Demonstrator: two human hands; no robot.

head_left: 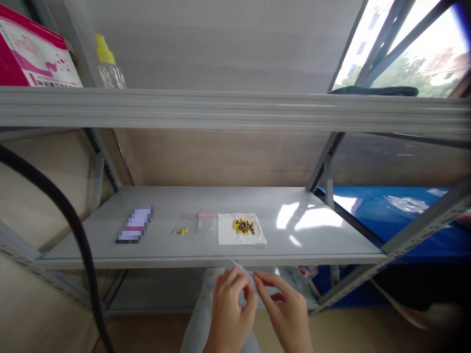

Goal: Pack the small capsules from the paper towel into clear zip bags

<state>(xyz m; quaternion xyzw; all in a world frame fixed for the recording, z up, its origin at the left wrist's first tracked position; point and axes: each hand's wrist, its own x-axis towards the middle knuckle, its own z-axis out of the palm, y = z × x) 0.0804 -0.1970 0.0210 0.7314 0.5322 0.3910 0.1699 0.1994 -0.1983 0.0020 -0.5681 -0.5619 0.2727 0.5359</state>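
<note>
My left hand [232, 301] and my right hand [282, 304] are close together just in front of the shelf edge, fingertips nearly touching. Both pinch a thin, whitish see-through piece [239, 266] that looks like plastic; most of it is hidden by the fingers. Beyond them on the grey shelf lies a white cloth or tissue [226, 236] bearing a pile of small yellow and brown beads [244, 226]. Left of it is a flat clear zip bag [207, 223] with a pink top strip. A short row of yellow beads [181, 231] lies farther left.
A blurred-out phone [135, 224] lies on the shelf's left side. The upper shelf beam [235, 110] crosses above, holding a spray bottle [110, 63] and a pink box [40, 49]. A black cable [73, 220] hangs at left. A blue surface [393, 215] stands at right.
</note>
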